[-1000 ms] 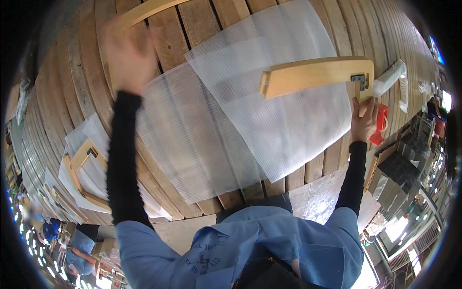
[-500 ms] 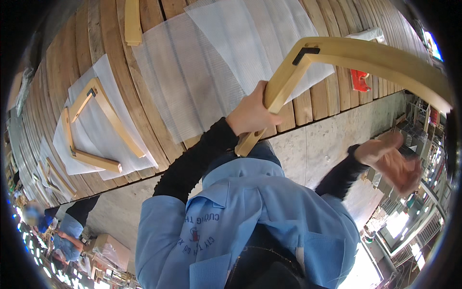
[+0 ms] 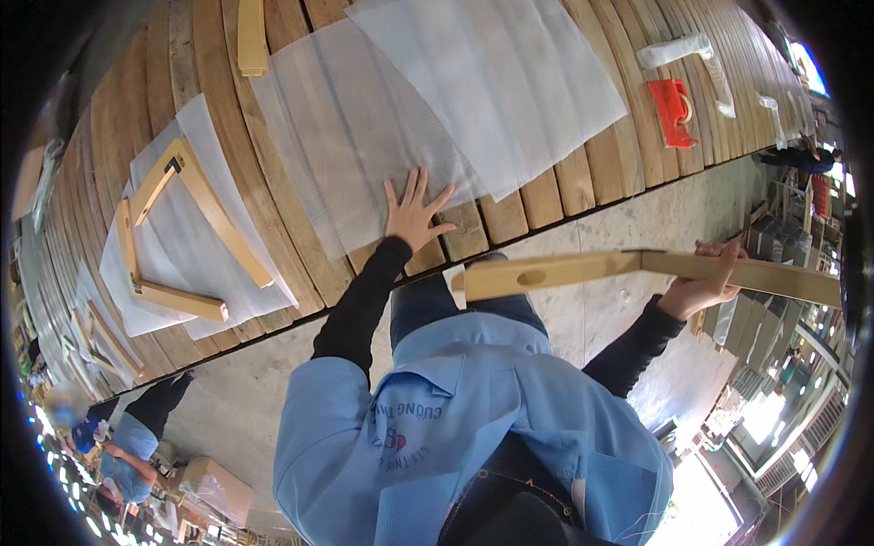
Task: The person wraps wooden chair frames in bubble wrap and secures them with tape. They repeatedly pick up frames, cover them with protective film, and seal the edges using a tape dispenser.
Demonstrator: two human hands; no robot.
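My right hand (image 3: 706, 284) is closed round a bent wooden frame piece (image 3: 555, 273), near its angled joint. The piece hangs off the table's near edge, in front of my body, with an oval slot visible toward its left end. My left hand (image 3: 416, 214) lies flat with fingers spread on a sheet of translucent foam wrap (image 3: 319, 136). A second foam sheet (image 3: 510, 91) overlaps that one on the right.
The slatted wooden table (image 3: 546, 200) runs across the view. At left, a similar wooden frame (image 3: 214, 209) rests on foam sheets. A red tape dispenser (image 3: 672, 114) and a wrapped piece (image 3: 678, 50) lie right. Another person (image 3: 132, 455) stands at lower left.
The wooden piece has passed from my left hand to my right and come down off the table side. My left hand, now spread, has moved onto the foam.
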